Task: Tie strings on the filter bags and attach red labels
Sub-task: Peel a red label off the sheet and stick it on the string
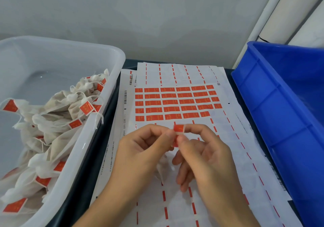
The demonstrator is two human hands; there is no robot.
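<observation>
Flanking the work area, a clear plastic tub (115,55) on the left and a blue crate (273,93) on the right stand on the dark table (107,114). The tub holds a heap of filter bags (57,107), each with a string and a red label already on it, piled against the tub's right wall. Between the two containers lie overlapping white backing sheets (228,139); the top sheet (177,102) carries rows of red labels, with the lower rows mostly peeled. Both hands hover over the sheets near the front. The left hand (140,148) and the right hand (206,153) meet at their fingertips, pinching one red label (179,128) between thumbs and forefingers, the label folded over where they touch. A pale filter bag (162,169) hangs just beneath the hands, mostly hidden by them; its string cannot be made out.
</observation>
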